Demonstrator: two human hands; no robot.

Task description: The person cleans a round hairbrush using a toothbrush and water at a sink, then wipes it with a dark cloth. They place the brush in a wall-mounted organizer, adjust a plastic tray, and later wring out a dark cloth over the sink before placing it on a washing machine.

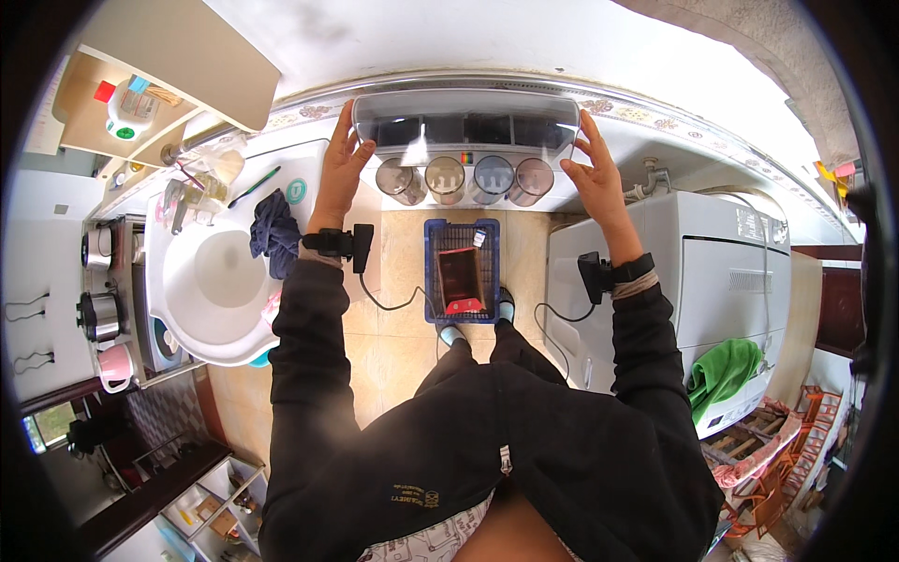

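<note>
A wide bathroom cup rack (468, 159) with a see-through curved cover (465, 105) is up against the white wall. Along its lower side hang several round see-through cups (445, 178), with dark compartments behind the cover. My left hand (341, 170) is at the rack's left end, fingers along its side and thumb turned inward. At the opposite end, my right hand (596, 176) has its fingers against the right side, the thumb near the lower corner. The rack sits between both hands, and the far sides of the fingertips are partly hidden.
Below the rack, a blue plastic basket (434, 272) with a dark red-edged box (460, 279) stands on the floor by my feet. On the left is a white washbasin (178, 309) with a dark cloth (273, 229). A white washing machine (693, 309) with a green towel (723, 370) stands right.
</note>
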